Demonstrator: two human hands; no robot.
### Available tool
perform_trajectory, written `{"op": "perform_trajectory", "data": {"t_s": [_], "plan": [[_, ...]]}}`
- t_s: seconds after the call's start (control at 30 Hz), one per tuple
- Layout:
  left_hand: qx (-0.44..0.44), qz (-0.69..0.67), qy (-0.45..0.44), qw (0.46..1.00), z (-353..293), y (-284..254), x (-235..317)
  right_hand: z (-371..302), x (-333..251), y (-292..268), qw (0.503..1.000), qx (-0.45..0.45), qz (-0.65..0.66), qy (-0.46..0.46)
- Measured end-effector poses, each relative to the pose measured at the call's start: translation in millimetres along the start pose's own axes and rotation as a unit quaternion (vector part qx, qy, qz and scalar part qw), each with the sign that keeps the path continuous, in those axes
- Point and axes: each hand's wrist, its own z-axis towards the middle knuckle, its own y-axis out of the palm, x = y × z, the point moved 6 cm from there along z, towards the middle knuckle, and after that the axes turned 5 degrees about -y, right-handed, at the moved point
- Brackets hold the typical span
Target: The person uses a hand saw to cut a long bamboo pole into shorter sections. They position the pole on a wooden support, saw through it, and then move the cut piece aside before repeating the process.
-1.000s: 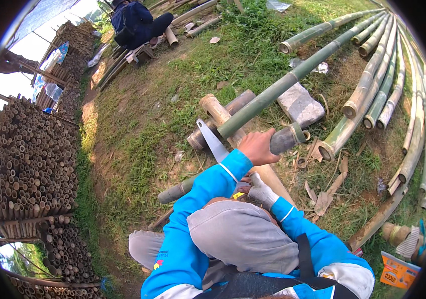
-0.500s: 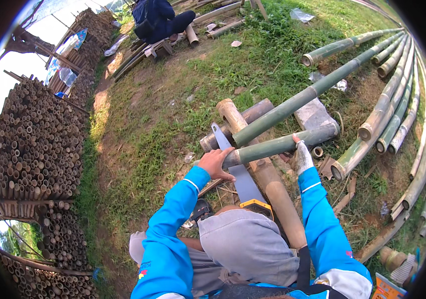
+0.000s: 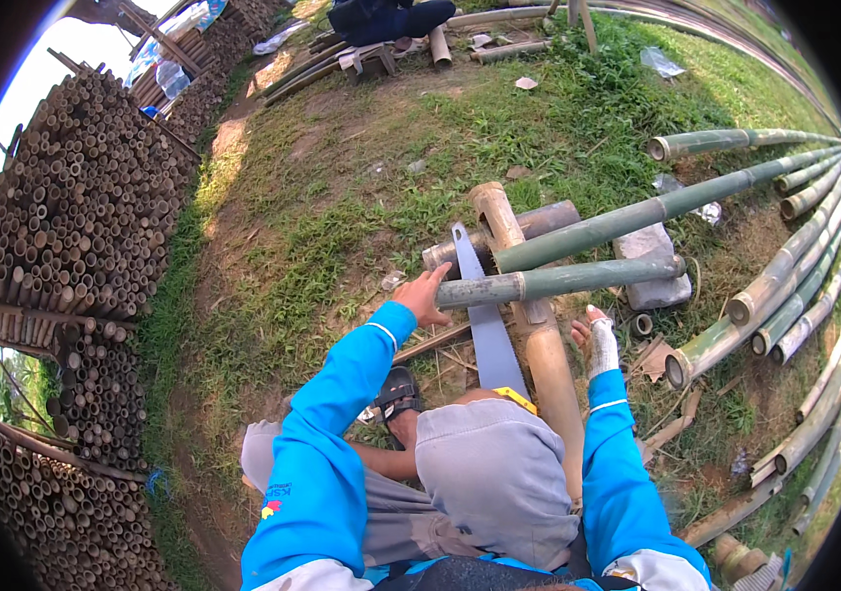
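Note:
A short green bamboo piece lies across a peeled bamboo pole. At its left end is my left hand, thumb and fingers spread around the cut end, palm against or very near it. My right hand, partly covered in white, is apart from the bamboo, below its right part, fingers loosely parted and nothing in them. Beneath the short piece runs a handsaw, its tip beyond the bamboo; my knee hides most of its yellow handle. A longer green bamboo pole slants just beyond.
A grey block sits under the short piece's right end. Several bamboo poles fan out at right. Tall stacks of cut bamboo stand at left. Another person sits at the far edge, near more poles.
My right hand has let go of the short bamboo and drawn back toward me. My left hand's fingers have spread wider at its end. The whole view has shifted.

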Motion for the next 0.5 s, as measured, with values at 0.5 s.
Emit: {"op": "perform_trajectory", "data": {"t_s": [0.5], "plan": [[-0.303,0.072,-0.101,0.945,-139.6,144.2,-255.6,-153.9,48.7,63.1,0.949,-0.168,-0.241,-0.111]]}}
